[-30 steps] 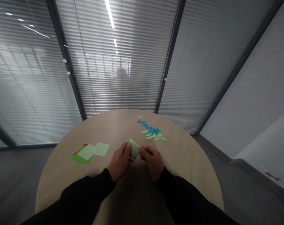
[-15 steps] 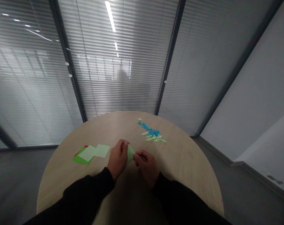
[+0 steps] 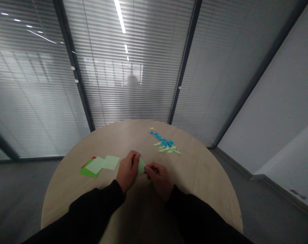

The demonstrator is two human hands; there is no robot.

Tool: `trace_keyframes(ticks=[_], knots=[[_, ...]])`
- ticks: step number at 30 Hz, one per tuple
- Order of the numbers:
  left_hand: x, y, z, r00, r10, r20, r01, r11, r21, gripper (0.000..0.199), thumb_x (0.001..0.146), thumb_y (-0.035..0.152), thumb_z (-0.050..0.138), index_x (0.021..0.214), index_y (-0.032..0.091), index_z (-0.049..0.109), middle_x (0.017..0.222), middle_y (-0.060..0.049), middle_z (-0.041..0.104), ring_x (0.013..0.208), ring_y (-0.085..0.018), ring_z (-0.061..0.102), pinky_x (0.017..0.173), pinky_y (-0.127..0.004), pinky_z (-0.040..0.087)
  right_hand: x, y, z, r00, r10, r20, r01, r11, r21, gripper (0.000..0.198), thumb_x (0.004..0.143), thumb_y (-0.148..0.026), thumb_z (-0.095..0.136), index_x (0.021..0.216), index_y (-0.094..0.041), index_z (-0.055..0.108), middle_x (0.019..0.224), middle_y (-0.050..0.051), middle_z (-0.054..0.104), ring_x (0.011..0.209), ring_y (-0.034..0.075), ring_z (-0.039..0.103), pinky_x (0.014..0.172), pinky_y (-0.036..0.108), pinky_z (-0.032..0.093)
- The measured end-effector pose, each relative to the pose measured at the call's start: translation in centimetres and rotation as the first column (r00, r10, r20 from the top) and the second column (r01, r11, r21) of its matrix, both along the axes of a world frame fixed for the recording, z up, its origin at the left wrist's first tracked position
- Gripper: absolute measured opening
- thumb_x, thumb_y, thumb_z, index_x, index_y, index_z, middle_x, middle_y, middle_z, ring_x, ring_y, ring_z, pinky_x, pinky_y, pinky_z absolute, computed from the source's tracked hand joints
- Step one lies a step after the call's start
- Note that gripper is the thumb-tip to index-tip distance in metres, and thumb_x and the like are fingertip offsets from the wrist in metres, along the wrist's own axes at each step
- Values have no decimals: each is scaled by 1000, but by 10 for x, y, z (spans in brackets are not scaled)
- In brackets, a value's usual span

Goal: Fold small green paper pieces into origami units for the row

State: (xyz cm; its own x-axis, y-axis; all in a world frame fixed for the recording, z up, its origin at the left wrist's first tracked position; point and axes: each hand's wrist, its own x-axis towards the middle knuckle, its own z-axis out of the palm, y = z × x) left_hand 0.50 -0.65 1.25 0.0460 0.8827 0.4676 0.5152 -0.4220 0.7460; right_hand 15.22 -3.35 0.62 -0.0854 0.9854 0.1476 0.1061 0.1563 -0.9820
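Between my hands is a folded piece of pale green paper [image 3: 141, 166], raised over the round table. My left hand [image 3: 128, 168] is closed on its left side, thumb on top, and covers much of it. The fingertips of my right hand [image 3: 159, 178] pinch its right corner. To the left lie loose square sheets of pale green paper [image 3: 111, 162], partly over a brighter green sheet [image 3: 87, 171] with a red edge [image 3: 92, 158] peeking out. Beyond my right hand are several small folded pale green paper pieces [image 3: 169, 149] and blue ones [image 3: 166, 141].
A small yellow folded piece [image 3: 152, 128] lies at the far end of the row of blue pieces. The wooden table [image 3: 199, 176] has a rounded edge. Behind it stand glass panels with blinds [image 3: 133, 105], and a white wall [image 3: 278, 122] is on the right.
The visible part of the folded paper between my hands looks slightly narrower. Both hands keep nearly the same place and grip. The loose sheets and folded pieces stay put.
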Motion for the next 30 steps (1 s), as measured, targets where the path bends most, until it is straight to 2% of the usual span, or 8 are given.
trace_keyframes(ticks=[5, 8, 13, 15, 18, 20, 25, 30], knots=[[0, 1, 0, 1000, 1, -21, -2, 1000, -15, 28, 97, 37, 37, 83, 19, 54, 65, 1, 56, 60, -16, 53, 58, -28, 34, 1, 1, 0, 999, 43, 11, -43, 999, -19, 29, 81, -43, 60, 76, -15, 66, 58, -1, 54, 55, 12, 49, 54, 24, 37], [1, 1, -2, 997, 1, 81, -1, 1000, -7, 26, 96, 39, 39, 91, 18, 55, 70, 1, 57, 62, -15, 53, 59, -27, 37, 6, 4, -1, 998, 51, 22, -51, 999, -1, 29, 81, -43, 62, 77, -15, 67, 58, -2, 53, 55, 12, 48, 53, 24, 36], [6, -5, -4, 948, -104, 300, 120, 992, -34, 35, 90, 41, 52, 117, 19, 47, 89, -2, 58, 68, -13, 55, 59, -25, 44, 14, 10, -2, 987, -144, 65, 140, 989, 52, 31, 74, -46, 71, 69, -16, 66, 57, -2, 55, 52, 12, 46, 50, 24, 34], [8, -8, -5, 895, -181, 409, 246, 963, -112, 38, 88, 44, 55, 115, 19, 47, 89, -2, 58, 71, -13, 57, 58, -24, 46, 16, 10, -1, 978, -178, 107, 168, 981, 102, 31, 71, -46, 75, 67, -17, 66, 58, -1, 57, 53, 12, 47, 50, 24, 35], [11, -10, -7, 795, -264, 546, 444, 866, -228, 40, 85, 48, 58, 110, 18, 49, 81, -1, 59, 68, -14, 59, 57, -25, 50, 16, 8, 0, 976, -121, 182, 87, 979, 184, 28, 72, -43, 75, 67, -17, 67, 61, 0, 61, 55, 13, 50, 53, 25, 37], [10, -9, -8, 756, -277, 593, 508, 819, -266, 39, 84, 50, 59, 104, 17, 53, 78, 0, 60, 64, -13, 59, 58, -26, 52, 17, 8, 0, 979, -83, 186, 48, 981, 188, 26, 74, -41, 73, 67, -17, 67, 62, 0, 62, 55, 13, 51, 53, 25, 38], [3, -4, -7, 768, -230, 598, 469, 838, -279, 36, 80, 48, 65, 93, 16, 58, 83, -2, 64, 63, -12, 62, 62, -28, 55, 22, 16, -3, 998, -57, 16, 55, 993, 100, 26, 75, -41, 69, 70, -18, 58, 64, -1, 59, 56, 13, 53, 53, 24, 40], [-5, 2, -13, 800, -194, 568, 401, 877, -264, 30, 81, 43, 65, 91, 15, 57, 65, 0, 63, 57, -13, 61, 59, -27, 53, 31, 22, -1, 988, -77, -135, 90, 992, 93, 23, 73, -35, 68, 77, -21, 51, 61, -5, 56, 53, 12, 52, 52, 25, 41]])
